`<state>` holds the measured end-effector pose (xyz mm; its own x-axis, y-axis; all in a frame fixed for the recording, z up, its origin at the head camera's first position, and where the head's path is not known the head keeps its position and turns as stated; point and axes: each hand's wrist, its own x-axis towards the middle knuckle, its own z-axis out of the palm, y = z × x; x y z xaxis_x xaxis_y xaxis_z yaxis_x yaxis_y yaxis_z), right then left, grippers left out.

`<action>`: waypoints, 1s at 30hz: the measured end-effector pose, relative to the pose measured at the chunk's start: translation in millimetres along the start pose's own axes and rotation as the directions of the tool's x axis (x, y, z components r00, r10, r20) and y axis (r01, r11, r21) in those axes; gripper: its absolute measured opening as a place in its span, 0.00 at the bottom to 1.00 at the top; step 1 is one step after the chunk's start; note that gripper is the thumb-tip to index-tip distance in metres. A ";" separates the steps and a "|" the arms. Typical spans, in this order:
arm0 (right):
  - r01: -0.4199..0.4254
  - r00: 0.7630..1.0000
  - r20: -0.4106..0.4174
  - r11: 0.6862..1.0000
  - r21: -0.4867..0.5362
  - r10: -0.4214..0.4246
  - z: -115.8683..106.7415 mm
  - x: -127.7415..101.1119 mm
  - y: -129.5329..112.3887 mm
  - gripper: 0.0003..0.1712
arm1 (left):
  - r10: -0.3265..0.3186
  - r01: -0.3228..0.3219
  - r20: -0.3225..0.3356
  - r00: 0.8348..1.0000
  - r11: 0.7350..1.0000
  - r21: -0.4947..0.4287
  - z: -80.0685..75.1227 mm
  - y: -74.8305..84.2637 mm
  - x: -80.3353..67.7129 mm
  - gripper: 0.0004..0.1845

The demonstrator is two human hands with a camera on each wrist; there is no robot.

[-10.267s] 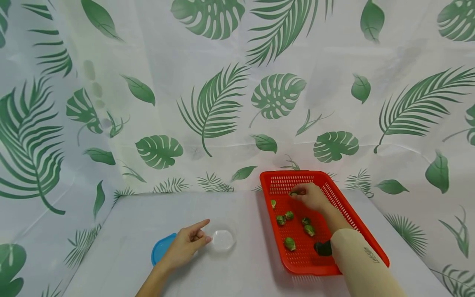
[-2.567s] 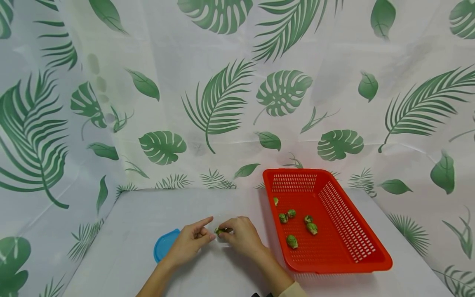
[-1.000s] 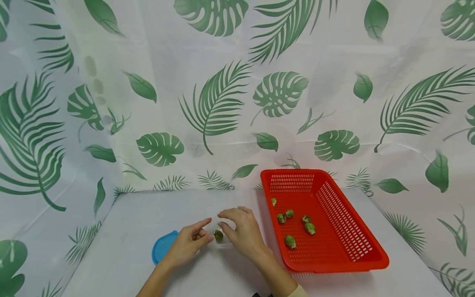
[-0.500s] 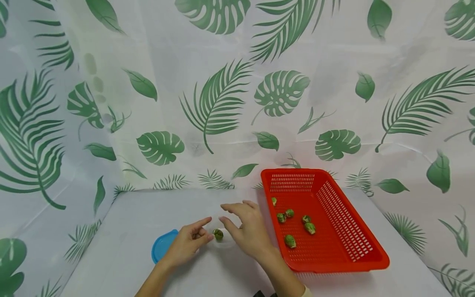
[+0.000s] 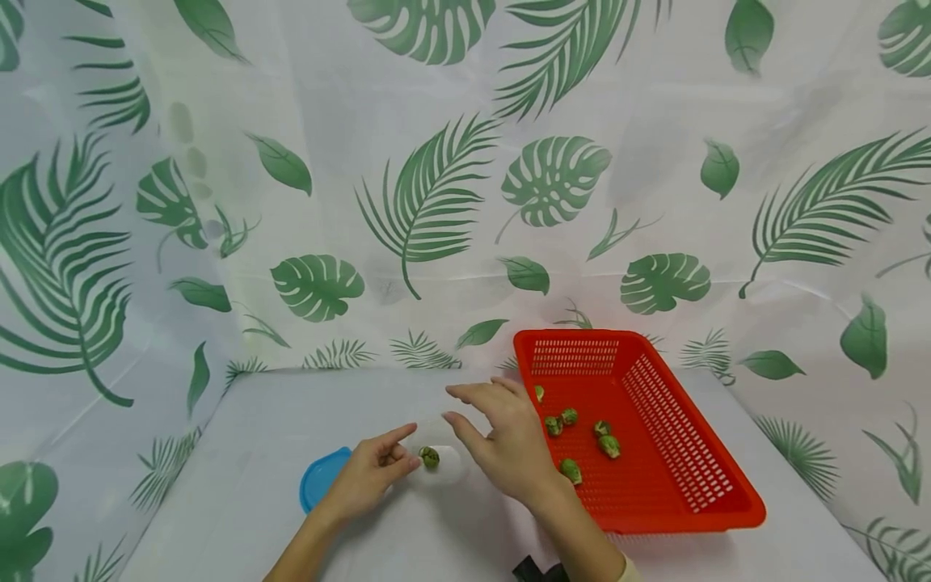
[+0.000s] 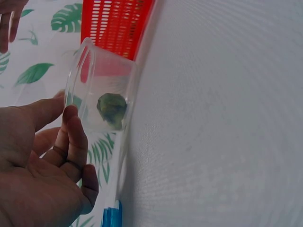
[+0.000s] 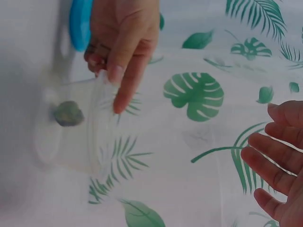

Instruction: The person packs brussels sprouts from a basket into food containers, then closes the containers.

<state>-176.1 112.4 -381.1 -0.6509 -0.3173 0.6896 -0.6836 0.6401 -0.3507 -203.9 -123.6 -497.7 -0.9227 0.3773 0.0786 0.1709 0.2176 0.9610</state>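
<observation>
Nearest on the worktop (image 5: 451,533): left hand (image 5: 364,481) resting low, index finger stretched toward the rim of a clear cup (image 5: 440,462), the other fingers (image 6: 75,142) curled loosely at its side. Steadying the cup rather than clasping it; in the left wrist view fingertips lying against the transparent wall, nothing pinched. Blue lid (image 5: 320,477) flat just behind that hand, partly hidden by it.

Inside the cup, one sprout (image 5: 429,457) sitting on the bottom, apart from both hands. Roundish, so no long axis to speak of.

Just right of the cup: right hand (image 5: 505,440) hovering above the worktop, fingers spread and nearly straight, holding nothing. Palm turned left toward the cup, back of the hand toward the red basket (image 5: 698,493). Same open spread visible at the edge of the right wrist view, well clear of the cup's mouth.

Farther right and back: basket lying lengthwise away from the viewer, with loose sprouts (image 5: 570,470) scattered on its floor. Closest of them just beyond the right wrist, others a little deeper in.

Key relation: basket sprouts lying right of and behind the open right hand, clearly nearer to it than to the left, with the cup on its other side.
</observation>
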 end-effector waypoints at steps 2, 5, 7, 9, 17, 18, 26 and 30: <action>0.014 1.000 -0.015 1.000 -0.006 -0.014 -4.0 0.5 0.3 0.19 | -0.001 0.001 0.000 1.000 1.000 0.003 0.4 0.2 0.2 0.33; 0.032 0.999 -0.034 0.999 -0.008 -0.032 -10.6 2.1 1.5 0.19 | -0.006 0.006 -0.001 1.000 1.000 -0.001 1.2 0.2 0.9 0.33; 0.040 0.998 -0.037 0.999 -0.020 -0.041 -14.3 4.1 2.8 0.20 | -0.009 0.009 -0.008 1.000 1.000 -0.001 1.8 0.4 1.0 0.33; 0.049 0.998 -0.033 0.998 -0.032 -0.050 -17.8 6.9 4.4 0.20 | -0.015 0.015 -0.016 1.000 1.000 -0.004 2.2 0.5 0.9 0.33; -0.001 1.000 -0.007 0.999 -0.052 0.001 -35.2 19.6 18.9 0.22 | -0.020 0.020 -0.026 0.999 1.000 0.011 1.7 -1.0 0.4 0.34; -0.016 1.000 -0.004 0.999 -0.051 0.016 -37.1 20.8 21.2 0.22 | -0.020 0.020 -0.026 0.999 1.000 0.011 1.5 -1.3 0.2 0.34; -0.071 0.997 0.020 0.996 -0.052 0.072 -48.3 25.3 35.0 0.22 | -0.022 0.022 -0.028 0.999 1.000 -0.003 0.3 -1.2 0.8 0.34; -0.097 0.994 0.038 0.995 -0.039 0.098 -50.6 27.0 46.9 0.21 | -0.025 0.025 -0.022 0.999 1.000 0.003 1.1 -2.0 1.0 0.34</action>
<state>-209.1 169.2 -346.9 -0.7270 -0.2790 0.6274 -0.6039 0.6946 -0.3909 -204.8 -122.7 -499.8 -0.9340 0.3522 0.0608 0.1491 0.2293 0.9619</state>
